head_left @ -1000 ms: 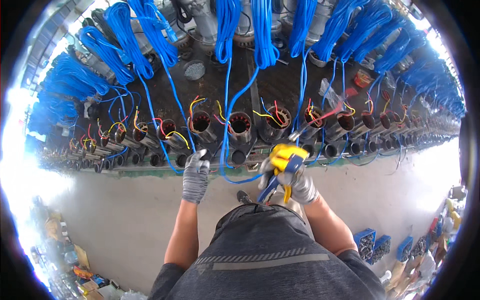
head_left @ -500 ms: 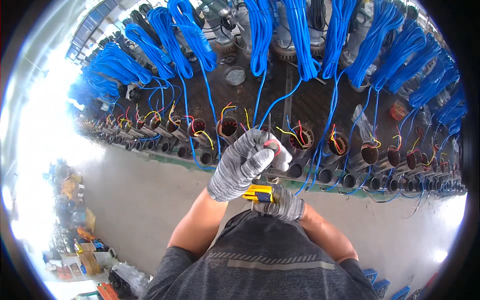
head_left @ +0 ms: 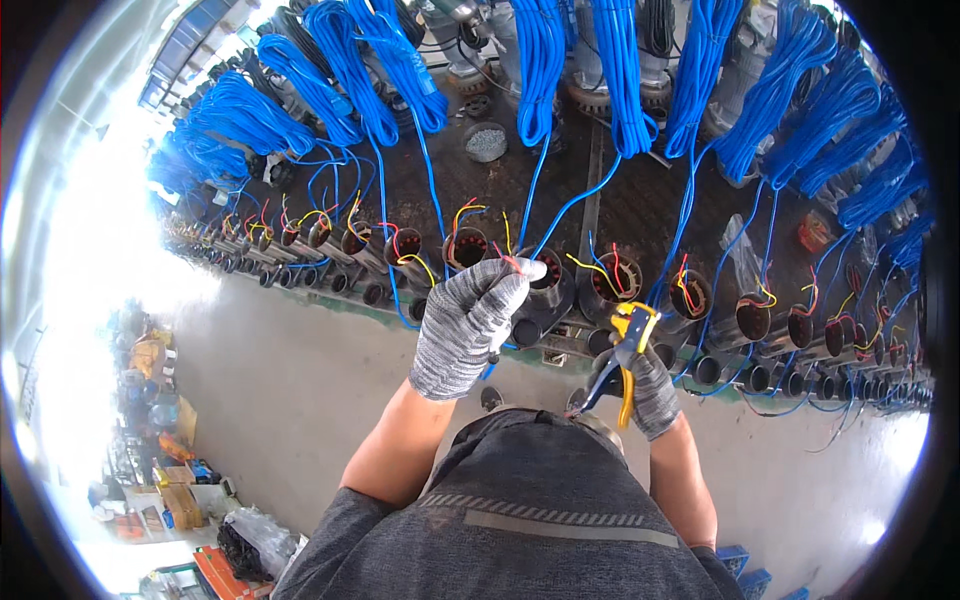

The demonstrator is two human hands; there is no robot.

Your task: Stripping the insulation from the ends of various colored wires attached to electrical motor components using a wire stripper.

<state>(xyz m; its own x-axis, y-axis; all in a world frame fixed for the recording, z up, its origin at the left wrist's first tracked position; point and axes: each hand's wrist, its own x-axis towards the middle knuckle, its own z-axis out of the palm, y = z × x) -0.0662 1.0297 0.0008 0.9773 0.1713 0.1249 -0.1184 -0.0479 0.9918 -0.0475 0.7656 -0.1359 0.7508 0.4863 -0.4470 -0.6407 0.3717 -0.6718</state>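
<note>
In a grey striped glove, my left hand point(head_left: 470, 325) pinches a red wire point(head_left: 510, 262) at its fingertips. The wire belongs beside a metal motor tube point(head_left: 546, 284) just right of those fingers. My right hand point(head_left: 655, 392), gloved alike, is closed around yellow-and-blue wire strippers point(head_left: 636, 326). Their head points up and away from me, with the handles hanging below the palm. Close beyond them stands another open tube point(head_left: 614, 276) with yellow, red and blue wires sticking out. What the left palm covers is hidden.
A long row of metal tubes point(head_left: 752, 318) with coloured wire ends lines the bench edge. Coiled blue cables point(head_left: 540, 75) lie across the far side. A small round dish point(head_left: 486, 142) of grey bits sits on the dark bench top point(head_left: 480, 185). Boxes and bags point(head_left: 180, 500) lie at lower left.
My right hand has moved right, away from the left, and the wire strippers have swung upright. My left hand has shifted slightly left and the pinched red wire now shows above it.
</note>
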